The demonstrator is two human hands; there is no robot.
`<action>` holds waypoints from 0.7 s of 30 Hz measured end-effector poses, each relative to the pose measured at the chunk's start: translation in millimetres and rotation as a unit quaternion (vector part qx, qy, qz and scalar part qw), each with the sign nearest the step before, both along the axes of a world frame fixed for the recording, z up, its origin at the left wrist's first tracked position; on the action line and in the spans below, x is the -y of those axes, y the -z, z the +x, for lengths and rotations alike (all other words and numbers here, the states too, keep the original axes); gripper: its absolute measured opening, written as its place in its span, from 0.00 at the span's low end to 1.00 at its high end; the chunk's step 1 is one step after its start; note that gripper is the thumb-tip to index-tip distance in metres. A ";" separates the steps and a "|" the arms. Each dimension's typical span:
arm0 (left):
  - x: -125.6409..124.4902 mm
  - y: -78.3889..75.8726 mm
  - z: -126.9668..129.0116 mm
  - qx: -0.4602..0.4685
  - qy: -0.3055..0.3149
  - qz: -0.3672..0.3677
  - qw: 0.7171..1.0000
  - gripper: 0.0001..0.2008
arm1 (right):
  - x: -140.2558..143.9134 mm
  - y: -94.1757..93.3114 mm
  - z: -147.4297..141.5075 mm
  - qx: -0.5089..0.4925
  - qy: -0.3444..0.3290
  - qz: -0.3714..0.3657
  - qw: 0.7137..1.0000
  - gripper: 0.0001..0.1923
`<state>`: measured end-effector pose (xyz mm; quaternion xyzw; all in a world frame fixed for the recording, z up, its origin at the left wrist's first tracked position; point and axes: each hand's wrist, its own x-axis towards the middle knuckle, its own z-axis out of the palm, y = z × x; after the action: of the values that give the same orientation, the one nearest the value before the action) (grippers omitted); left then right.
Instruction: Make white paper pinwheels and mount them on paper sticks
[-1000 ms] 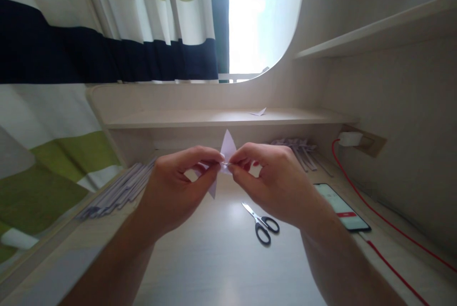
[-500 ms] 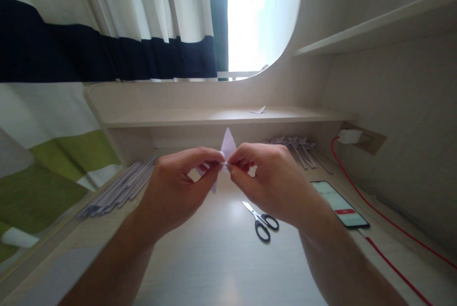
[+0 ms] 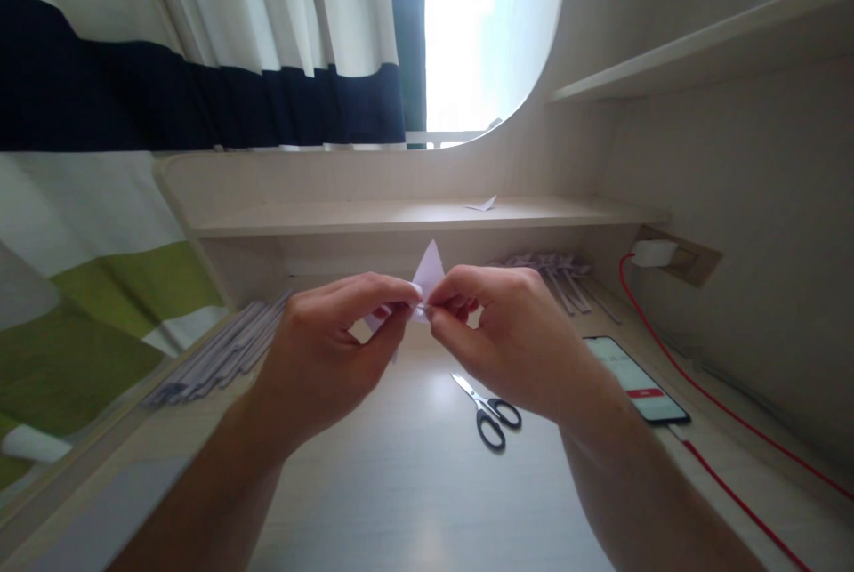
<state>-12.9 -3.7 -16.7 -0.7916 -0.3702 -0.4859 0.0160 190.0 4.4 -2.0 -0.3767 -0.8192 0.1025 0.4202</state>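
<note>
A small piece of folded white paper is pinched between my two hands above the desk. One pointed tip of it stands up between the fingers; other parts show behind my left fingers. My left hand grips it from the left with thumb and forefinger. From the right, my right hand pinches it the same way, fingertips almost touching the left ones. The middle of the paper is mostly hidden by the fingertips. Below my right hand, scissors with black handles lie on the desk, blades pointing away and slightly left.
Folded paper strips lie in a pile at the left, with more strips at the back right. A phone with a red cable rests at the right. A paper scrap sits on the shelf. A paper sheet lies front left.
The paper's upright tip has tilted slightly to the right, and its lower part shows less below my left fingers. Both hands keep their pinch in nearly the same place.
</note>
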 end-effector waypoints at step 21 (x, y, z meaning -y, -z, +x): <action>-4.2 2.3 -3.6 -0.008 0.025 0.053 0.998 0.10 | -0.6 0.6 -0.3 0.004 -0.011 0.025 1.000 0.09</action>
<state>-16.4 0.5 -19.0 -0.8025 -0.3240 -0.4986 0.0486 189.7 5.0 -2.5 -0.3573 -0.8272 0.0856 0.4250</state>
